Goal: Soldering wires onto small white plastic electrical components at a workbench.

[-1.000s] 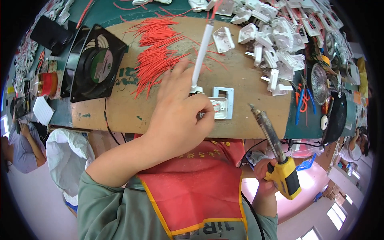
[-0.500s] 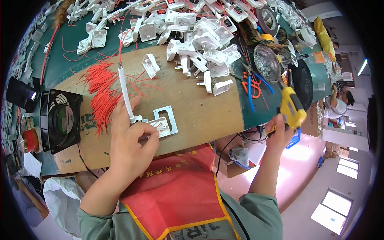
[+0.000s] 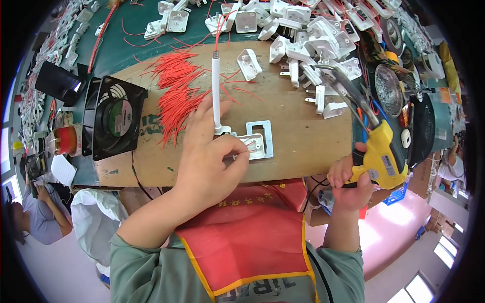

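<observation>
White plug housing (image 3: 255,144) pinched by left hand (image 3: 209,156) fingers; right hand (image 3: 348,184) clenches yellow soldering gun (image 3: 381,156).

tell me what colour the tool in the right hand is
Yellow body with a metal tip, gripped by the right hand; clearest in the head view.

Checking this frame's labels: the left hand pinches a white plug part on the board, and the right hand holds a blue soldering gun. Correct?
Not quite: the head view shows the soldering gun in the right hand is yellow, not blue. The left hand does pinch the white plug part on the board.
</observation>
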Available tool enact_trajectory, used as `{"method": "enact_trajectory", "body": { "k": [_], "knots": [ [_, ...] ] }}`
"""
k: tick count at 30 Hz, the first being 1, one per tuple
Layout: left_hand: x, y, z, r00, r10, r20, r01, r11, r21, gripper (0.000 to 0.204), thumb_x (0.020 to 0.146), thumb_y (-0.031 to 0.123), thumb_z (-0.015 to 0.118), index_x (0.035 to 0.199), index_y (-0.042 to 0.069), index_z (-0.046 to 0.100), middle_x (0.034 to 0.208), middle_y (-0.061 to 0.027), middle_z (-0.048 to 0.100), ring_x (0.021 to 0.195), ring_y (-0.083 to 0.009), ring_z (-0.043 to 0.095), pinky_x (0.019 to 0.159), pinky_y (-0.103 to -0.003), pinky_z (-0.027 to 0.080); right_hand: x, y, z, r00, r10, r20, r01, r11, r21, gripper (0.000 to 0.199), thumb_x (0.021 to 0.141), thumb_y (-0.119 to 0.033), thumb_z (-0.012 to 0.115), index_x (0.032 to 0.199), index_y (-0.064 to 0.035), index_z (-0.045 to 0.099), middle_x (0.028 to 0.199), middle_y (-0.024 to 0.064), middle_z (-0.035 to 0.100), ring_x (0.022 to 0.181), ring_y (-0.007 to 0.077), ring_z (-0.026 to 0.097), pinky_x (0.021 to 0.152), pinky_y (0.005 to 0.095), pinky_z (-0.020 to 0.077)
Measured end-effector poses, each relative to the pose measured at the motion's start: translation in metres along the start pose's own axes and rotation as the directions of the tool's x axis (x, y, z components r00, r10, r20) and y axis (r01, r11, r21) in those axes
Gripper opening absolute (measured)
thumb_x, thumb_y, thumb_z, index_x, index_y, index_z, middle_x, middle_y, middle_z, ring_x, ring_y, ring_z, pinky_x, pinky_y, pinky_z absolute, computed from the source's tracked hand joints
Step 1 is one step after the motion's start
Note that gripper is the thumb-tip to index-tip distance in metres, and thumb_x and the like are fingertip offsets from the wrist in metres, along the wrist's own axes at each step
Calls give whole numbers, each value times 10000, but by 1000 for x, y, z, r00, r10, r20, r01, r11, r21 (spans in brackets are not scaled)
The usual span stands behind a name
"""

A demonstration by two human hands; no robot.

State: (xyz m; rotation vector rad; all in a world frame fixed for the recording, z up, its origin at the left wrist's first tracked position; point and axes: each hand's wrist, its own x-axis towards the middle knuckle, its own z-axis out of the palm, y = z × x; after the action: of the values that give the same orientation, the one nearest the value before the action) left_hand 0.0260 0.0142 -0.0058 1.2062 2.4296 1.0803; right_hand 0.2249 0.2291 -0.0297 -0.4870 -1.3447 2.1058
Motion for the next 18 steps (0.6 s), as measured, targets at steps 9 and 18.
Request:
{"method": "enact_trajectory", "body": {
  "k": [9, 18],
  "knots": [
    [5, -3, -17, 994, 53, 90, -50, 998, -35, 316, 711, 101, 806, 1000, 72, 680, 1318, -191, 527, 1343, -417, 415, 1107, -506, 336, 18, 20, 35, 967, 186, 176, -189, 982, 1, 707, 873, -428, 688, 1347, 24, 420, 675, 1, 474, 505, 106, 452, 492, 276, 391],
    [-1, -19, -25, 918, 396, 26, -394, 900, 187, 454, 649, 151, 851, 1060, 81, 672, 1051, -99, 612, 1181, -367, 573, 1080, -567, 375, 17, 32, 28, 973, 175, 147, -196, 971, 139, 711, 867, -415, 695, 1367, -2, 404, 669, 0, 466, 499, 121, 450, 475, 283, 379]
  ]
}}
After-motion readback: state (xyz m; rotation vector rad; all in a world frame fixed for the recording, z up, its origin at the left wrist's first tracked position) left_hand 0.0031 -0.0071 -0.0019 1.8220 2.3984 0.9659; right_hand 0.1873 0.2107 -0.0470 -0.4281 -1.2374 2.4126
